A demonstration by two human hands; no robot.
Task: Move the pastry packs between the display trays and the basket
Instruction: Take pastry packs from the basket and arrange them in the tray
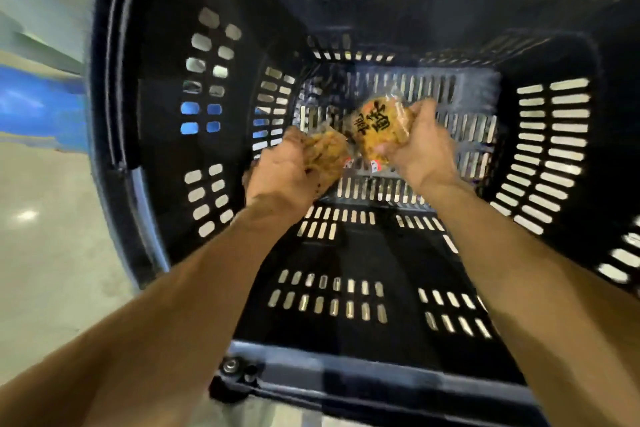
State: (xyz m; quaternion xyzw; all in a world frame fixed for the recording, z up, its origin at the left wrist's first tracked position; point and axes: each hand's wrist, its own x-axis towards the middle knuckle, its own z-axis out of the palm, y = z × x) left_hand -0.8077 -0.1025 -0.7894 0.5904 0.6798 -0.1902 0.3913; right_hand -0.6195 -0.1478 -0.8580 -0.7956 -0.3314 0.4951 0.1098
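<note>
Both arms reach down into a deep black slotted basket. My left hand grips a clear-wrapped golden pastry pack near the basket's floor. My right hand holds a second pastry pack, yellow-orange with black lettering, tilted up just right of the first. The two packs almost touch at their edges. The frame is blurred, so the fingers under the packs are hidden.
The basket's slotted floor shows beneath the packs. A wheel or hinge fitting sits at the near rim. Pale shiny floor lies to the left, with a blue band beyond it.
</note>
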